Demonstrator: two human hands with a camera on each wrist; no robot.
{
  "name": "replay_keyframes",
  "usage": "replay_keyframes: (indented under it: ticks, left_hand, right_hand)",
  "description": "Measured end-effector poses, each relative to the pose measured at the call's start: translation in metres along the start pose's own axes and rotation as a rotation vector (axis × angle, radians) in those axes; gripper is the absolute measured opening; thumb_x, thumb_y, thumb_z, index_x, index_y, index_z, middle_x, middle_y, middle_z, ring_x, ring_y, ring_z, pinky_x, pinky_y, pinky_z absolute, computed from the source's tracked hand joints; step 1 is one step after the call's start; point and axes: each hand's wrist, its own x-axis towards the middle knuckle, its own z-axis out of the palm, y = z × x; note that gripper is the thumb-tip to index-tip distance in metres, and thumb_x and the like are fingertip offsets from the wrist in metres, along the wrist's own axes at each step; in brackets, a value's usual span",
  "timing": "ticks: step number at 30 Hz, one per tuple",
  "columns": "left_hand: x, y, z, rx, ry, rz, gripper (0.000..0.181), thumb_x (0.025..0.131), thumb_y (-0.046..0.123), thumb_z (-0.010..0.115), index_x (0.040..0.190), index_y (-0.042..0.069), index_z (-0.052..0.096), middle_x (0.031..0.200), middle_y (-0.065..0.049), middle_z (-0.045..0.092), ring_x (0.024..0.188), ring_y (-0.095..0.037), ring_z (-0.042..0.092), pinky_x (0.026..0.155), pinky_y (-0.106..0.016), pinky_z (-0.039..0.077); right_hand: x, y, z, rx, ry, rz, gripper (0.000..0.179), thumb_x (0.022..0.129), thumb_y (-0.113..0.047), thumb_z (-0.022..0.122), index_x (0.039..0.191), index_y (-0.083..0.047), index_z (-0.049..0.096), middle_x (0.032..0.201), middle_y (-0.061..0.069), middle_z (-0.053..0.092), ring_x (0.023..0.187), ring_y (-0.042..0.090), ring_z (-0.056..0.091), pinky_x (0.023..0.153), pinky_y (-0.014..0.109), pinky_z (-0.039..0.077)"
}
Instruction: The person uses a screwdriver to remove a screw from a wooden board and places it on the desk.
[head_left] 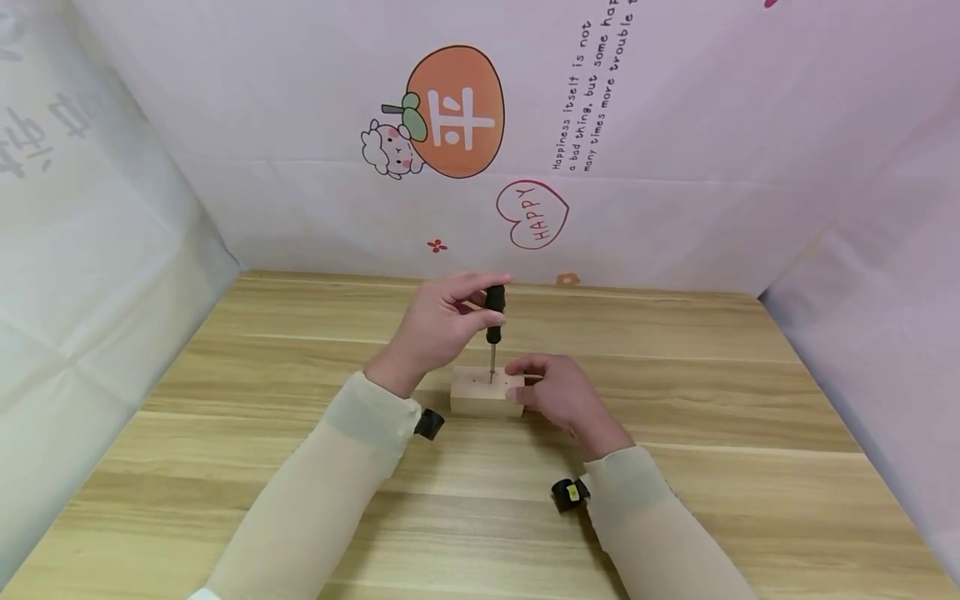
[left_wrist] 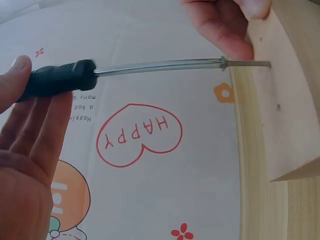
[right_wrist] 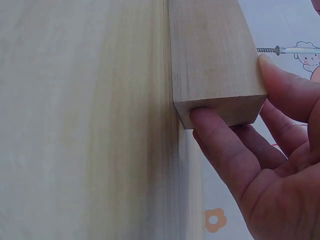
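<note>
A screwdriver (head_left: 493,335) with a black handle and a bright shaft stands upright over a pale wooden block (head_left: 483,406). My left hand (head_left: 435,327) pinches its handle between thumb and fingers. In the left wrist view the screwdriver's tip meets the head of a screw (left_wrist: 247,63), whose point is at the block's top face. Threads show along the screw (right_wrist: 267,50) in the right wrist view too. My right hand (head_left: 564,392) grips the block's right end, with fingers on the end face and thumb at the top edge. Small dark holes dot the top face.
The block rests on a wood-grain table (head_left: 712,392). Behind the table rises a white printed cloth (head_left: 660,225), with further cloth at both sides. A small black device (head_left: 429,423) sits at the left wrist, another black device (head_left: 570,494) at the right.
</note>
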Motion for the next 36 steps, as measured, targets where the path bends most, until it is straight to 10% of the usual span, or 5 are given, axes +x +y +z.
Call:
replay_keyframes:
  ticks: [24,36]
  left_hand:
    - [-0.0026,-0.0037,-0.0043,-0.099,-0.115,0.027,0.046,0.095,-0.004,0.064,0.139,0.007,0.060,0.122,-0.009,0.063,0.105,-0.028,0.066,0.090,-0.035,0.054]
    - [-0.0018,-0.0030,0.0006,-0.009,-0.025,0.060,0.048,0.088,-0.003,0.074,0.134,0.006,0.064,0.106,-0.004,0.062,0.091,-0.019,0.064,0.073,-0.033,0.059]
  right_hand:
    - [-0.0007,-0.0012,0.0002,0.031,0.001,0.010,0.027,0.086,-0.010,0.079,0.111,-0.018,0.074,0.124,0.006,0.062,0.103,0.024,0.060,0.076,0.034,0.057]
    - [-0.0006,-0.0010,0.0002,0.052,-0.004,0.017,0.028,0.086,-0.009,0.078,0.112,-0.017,0.074,0.125,0.005,0.061,0.103,0.024,0.061,0.077,0.034,0.057]
